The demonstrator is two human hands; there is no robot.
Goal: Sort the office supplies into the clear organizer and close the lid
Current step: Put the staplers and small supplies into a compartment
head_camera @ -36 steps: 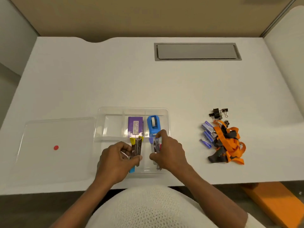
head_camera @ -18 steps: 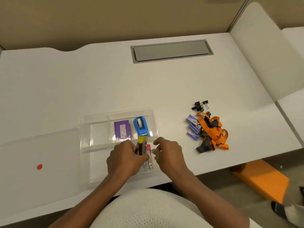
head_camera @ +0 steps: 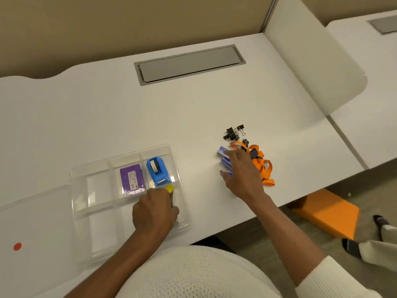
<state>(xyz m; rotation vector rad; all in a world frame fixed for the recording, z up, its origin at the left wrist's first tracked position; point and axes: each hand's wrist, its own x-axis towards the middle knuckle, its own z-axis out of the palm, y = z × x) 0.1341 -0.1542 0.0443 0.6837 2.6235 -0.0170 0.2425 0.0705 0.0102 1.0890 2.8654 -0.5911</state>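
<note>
Inside organizer [head_camera: 182,203], tape dispenser [head_camera: 158,171], purple box [head_camera: 131,182]

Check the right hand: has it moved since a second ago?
Yes. The right hand left the organizer and went rightward across the desk to the small purple boxes beside the orange lanyard.
</note>
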